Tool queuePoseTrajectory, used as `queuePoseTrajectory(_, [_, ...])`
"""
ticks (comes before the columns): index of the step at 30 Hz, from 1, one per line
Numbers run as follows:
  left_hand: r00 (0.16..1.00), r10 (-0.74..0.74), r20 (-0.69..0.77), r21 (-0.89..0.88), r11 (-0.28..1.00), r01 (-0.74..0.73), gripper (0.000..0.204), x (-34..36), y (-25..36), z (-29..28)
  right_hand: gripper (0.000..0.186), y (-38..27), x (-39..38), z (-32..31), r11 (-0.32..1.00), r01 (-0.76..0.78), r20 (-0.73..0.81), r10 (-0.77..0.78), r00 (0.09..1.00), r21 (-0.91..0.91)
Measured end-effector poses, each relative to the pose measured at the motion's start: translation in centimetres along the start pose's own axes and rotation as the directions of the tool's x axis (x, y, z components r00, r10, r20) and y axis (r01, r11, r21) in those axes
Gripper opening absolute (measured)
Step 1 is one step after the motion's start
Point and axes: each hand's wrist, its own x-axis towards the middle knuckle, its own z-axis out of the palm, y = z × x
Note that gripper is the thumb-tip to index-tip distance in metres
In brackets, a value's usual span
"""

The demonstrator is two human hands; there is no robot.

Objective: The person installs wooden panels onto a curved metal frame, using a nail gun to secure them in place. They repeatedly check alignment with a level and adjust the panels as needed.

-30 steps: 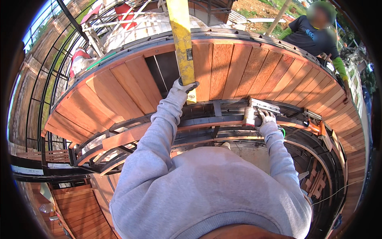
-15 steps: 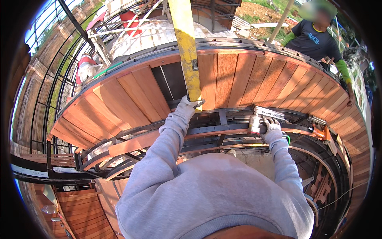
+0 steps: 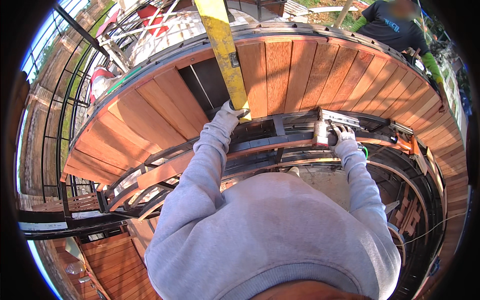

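Reddish-brown planks (image 3: 300,75) fan out in a sunlit, shadow-striped curve above a dark curved frame (image 3: 278,125), with a dark gap (image 3: 197,82) among them. A lower plank deck (image 3: 110,265) lies at lower left, a thick black post (image 3: 82,33) leans at upper left, and a co-worker (image 3: 392,27) in a dark shirt is at upper right.

A long yellow bar (image 3: 221,47) lies across the planks beside the gap; the left hand (image 3: 231,115), gloved, has its fingers around the near end. The right hand's (image 3: 345,142) gloved fingers hold a power tool (image 3: 321,134) at the frame.

Compared with half a second ago, the planks sit higher in view and the co-worker's head is partly cut off; both hands keep their holds.
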Motion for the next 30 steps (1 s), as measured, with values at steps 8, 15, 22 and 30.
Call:
queuePoseTrajectory(8, [0.997, -0.074, -0.018, 0.104, 0.992, 0.076, 0.040, 0.9, 0.0, -0.4, 0.077, -0.5, -0.7, -0.3, 0.999, 0.001, -0.067, 0.002, 0.998, 0.035])
queuePoseTrajectory(15, [0.996, -0.081, -0.035, 0.059, 0.995, 0.083, 0.041, -0.1, 4.2, 1.8, 0.090, 0.4, -0.2, 0.5, 1.000, -0.014, -0.006, 0.014, 1.000, 0.024])
queuePoseTrajectory(22, [0.996, -0.090, -0.023, -0.480, 0.875, 0.068, 0.031, 0.2, 1.9, 1.7, 0.090, 0.0, 0.3, -0.1, 1.000, 0.023, -0.036, -0.023, 0.999, 0.010])
queuePoseTrajectory(30, [0.997, -0.001, -0.077, 0.290, 0.957, 0.023, 0.041, -0.9, 3.8, 1.5, 0.085, 0.0, -0.7, -0.2, 0.999, 0.006, -0.031, -0.005, 1.000, 0.037])
